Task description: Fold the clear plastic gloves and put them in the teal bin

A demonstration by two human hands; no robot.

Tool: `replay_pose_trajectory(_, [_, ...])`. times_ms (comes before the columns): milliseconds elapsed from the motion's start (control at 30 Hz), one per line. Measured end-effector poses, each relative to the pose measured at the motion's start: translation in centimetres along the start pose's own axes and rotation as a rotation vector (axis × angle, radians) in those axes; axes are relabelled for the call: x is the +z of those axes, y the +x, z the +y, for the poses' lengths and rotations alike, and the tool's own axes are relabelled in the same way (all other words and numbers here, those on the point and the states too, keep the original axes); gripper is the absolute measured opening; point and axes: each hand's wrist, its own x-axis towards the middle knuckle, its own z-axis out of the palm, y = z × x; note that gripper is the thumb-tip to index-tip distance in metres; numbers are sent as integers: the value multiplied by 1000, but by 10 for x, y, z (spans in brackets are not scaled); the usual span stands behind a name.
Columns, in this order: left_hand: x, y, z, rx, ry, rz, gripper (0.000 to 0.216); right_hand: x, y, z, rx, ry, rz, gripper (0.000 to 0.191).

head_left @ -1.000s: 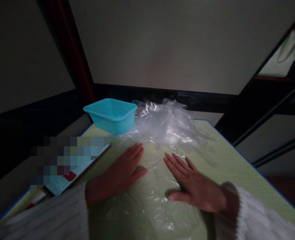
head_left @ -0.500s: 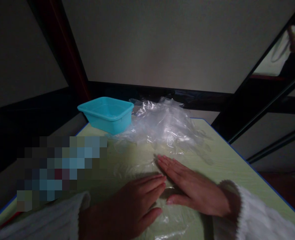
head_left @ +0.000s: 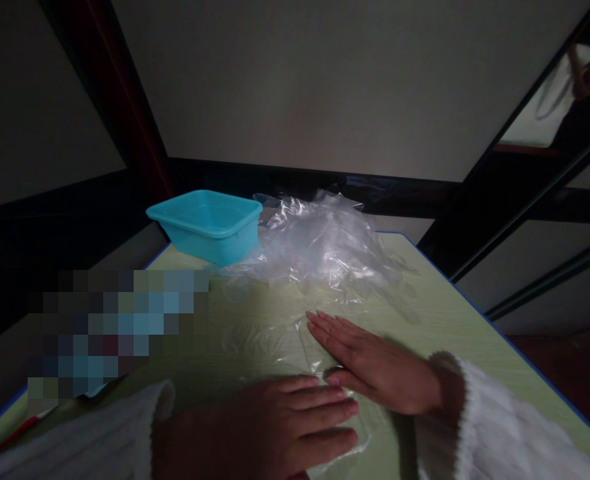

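A thin clear plastic sheet lies flat on the pale green table. My right hand rests flat on it, fingers stretched out together and pointing up-left. My left hand lies flat near the front edge, fingers extended to the right, its fingertips just below the right thumb. Both wrists wear white knit sleeves. A crumpled heap of clear plastic sits behind the hands.
A turquoise plastic tub stands at the table's far left corner beside the heap. A blurred-out flat item lies at the left. The table has a blue edge; dark frames and a pale wall rise behind it.
My left hand has slid from the sheet's upper left down and right across it toward the front edge. The right hand has stayed nearly in place.
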Motion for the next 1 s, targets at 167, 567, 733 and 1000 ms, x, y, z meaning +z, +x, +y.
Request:
replay_pose_trajectory(167, [1, -2, 1, -8, 41, 9, 34, 1, 0, 1, -2, 2, -1, 64])
replay_pose_trajectory(567, [14, -8, 0, 20, 65, 64, 32, 0, -1, 1, -6, 22, -8, 68])
replay_pose_trajectory(733, [8, -8, -3, 22, 26, 7, 32, -4, -1, -3, 18, 10, -15, 68])
replay_pose_trajectory(1000, [24, -10, -9, 53, -345, 132, 31, -15, -3, -4, -53, -2, 74, 55])
